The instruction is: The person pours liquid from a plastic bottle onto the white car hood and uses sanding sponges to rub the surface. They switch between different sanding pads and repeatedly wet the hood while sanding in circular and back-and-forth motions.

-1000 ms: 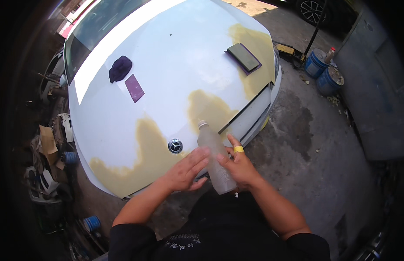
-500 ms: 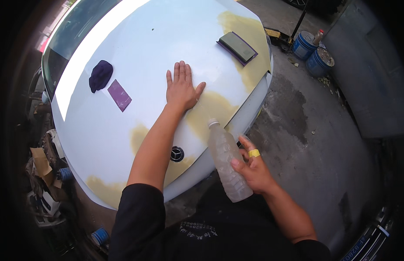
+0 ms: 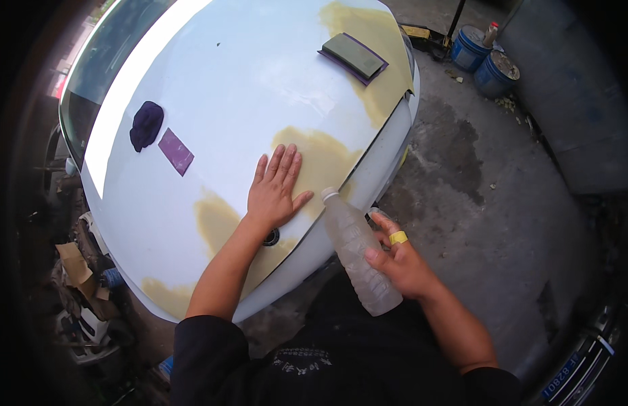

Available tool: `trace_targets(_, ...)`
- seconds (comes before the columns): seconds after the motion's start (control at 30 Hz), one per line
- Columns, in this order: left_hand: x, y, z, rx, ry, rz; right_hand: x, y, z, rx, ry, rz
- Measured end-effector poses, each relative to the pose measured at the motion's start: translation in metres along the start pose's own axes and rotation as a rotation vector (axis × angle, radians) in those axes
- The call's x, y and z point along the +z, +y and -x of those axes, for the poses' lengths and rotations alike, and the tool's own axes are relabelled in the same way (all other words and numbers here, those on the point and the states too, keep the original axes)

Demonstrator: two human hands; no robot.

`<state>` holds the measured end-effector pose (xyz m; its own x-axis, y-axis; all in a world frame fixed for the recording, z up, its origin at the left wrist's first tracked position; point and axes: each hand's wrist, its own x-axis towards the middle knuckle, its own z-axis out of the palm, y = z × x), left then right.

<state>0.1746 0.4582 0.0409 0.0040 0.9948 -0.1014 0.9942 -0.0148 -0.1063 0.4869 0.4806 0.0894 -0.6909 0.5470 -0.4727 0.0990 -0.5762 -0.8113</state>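
Flat and spread, my left hand (image 3: 276,189) presses on the white car hood (image 3: 226,88) beside a yellow filler patch (image 3: 320,159). Right hand (image 3: 398,260) clamps a cloudy plastic bottle (image 3: 358,254), long axis tilted, cap up-left toward the hood; contents unclear. Two blue buckets (image 3: 483,61) far right.

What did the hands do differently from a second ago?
The left hand let go of the bottle, reached forward and now lies flat on the car hood, beside a yellow filler patch. The right hand kept holding the bottle, now alone, off the hood's edge. The sanding block, purple sheet and dark cloth stayed on the hood.
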Motion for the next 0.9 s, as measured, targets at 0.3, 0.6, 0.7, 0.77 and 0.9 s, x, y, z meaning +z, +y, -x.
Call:
trace_targets(0.3,0.003,0.029,-0.117,-0.222,0.136,-0.038,-0.008,-0.002,0.016,-0.044,0.053,-0.084)
trace_targets(0.6,0.013,0.044,-0.035,-0.020,0.075,0.017,-0.024,0.006,0.014,-0.070,0.015,0.110)
trace_targets(0.7,0.002,0.016,-0.026,-0.147,0.073,-0.057,-0.024,0.014,0.013,-0.076,-0.004,0.142)
trace_targets(0.77,-0.003,0.010,-0.043,-0.217,0.044,-0.093,-0.024,0.016,0.013,-0.109,-0.004,0.187)
trace_targets(0.9,-0.004,0.002,-0.091,-0.378,0.133,-0.058,-0.024,0.025,0.011,-0.137,0.017,0.300)
